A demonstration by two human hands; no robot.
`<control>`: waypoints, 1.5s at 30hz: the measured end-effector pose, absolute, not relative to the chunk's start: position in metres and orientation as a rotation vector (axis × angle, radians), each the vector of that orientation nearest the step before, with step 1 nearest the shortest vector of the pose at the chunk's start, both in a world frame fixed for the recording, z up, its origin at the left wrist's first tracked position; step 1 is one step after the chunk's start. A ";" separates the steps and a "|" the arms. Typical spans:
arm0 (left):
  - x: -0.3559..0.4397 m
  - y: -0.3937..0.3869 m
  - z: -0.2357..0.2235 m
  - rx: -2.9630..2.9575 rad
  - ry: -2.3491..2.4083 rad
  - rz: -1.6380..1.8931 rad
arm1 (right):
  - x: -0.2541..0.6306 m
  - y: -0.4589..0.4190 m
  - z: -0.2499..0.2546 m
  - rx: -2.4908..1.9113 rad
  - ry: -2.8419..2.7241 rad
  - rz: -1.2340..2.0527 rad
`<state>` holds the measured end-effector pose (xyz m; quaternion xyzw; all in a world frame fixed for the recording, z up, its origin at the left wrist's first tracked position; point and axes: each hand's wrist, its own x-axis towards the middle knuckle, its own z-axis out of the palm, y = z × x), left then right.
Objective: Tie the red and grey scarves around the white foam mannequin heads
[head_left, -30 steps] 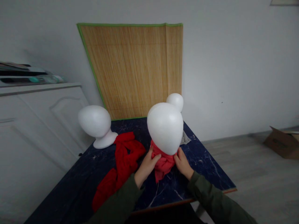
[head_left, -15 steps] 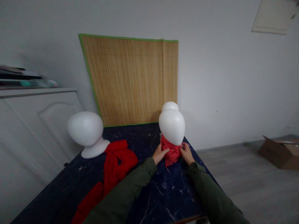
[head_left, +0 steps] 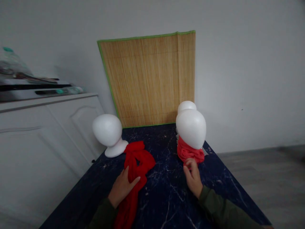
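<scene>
A white mannequin head (head_left: pixel 191 127) stands on the right of the table, with a coral-red scarf (head_left: pixel 184 150) wrapped around its neck. My right hand (head_left: pixel 194 179) is at the scarf's lower front edge, fingers curled closed on the cloth. To the left, my left hand (head_left: pixel 122 188) is over a bright red knitted scarf (head_left: pixel 144 162), thumb and fingers apart. That scarf lies loosely along the table, one end beside the base of another white mannequin head (head_left: pixel 107 130). Behind the wrapped head, a third white head (head_left: pixel 187 105) is partly hidden.
The dark blue marble-patterned table (head_left: pixel 164 190) reaches the wall. A bamboo mat (head_left: pixel 150 79) with green edging hangs behind it. On the left stands a white cabinet (head_left: pixel 71 140) with bottles and other items on top. Grey floor (head_left: pixel 257 171) lies to the right.
My left hand has left the coral scarf and moved left over the bright red scarf. My right hand has shifted from the coral scarf's side to its lower front. The view has turned left.
</scene>
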<state>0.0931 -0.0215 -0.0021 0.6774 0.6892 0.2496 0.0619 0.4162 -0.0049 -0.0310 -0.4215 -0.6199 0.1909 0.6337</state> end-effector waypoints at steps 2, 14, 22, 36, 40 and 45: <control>0.096 -0.022 -0.017 2.084 2.022 0.722 | 0.381 -0.020 -0.031 -0.877 -1.634 0.680; 0.167 -0.083 0.011 2.093 1.134 0.709 | 0.302 -0.008 -0.030 -0.613 -0.699 2.492; 0.069 0.012 0.020 1.828 1.847 1.612 | 0.309 -0.013 -0.041 -0.763 -0.800 2.499; -0.023 0.126 -0.005 1.393 2.589 1.496 | 0.313 0.003 -0.046 -0.686 -1.187 2.678; -0.033 0.139 -0.009 1.401 2.568 1.459 | 0.314 0.005 -0.043 -0.724 -1.227 2.677; -0.042 0.146 -0.012 1.438 2.521 1.398 | 0.312 -0.006 -0.048 -0.870 -1.227 2.480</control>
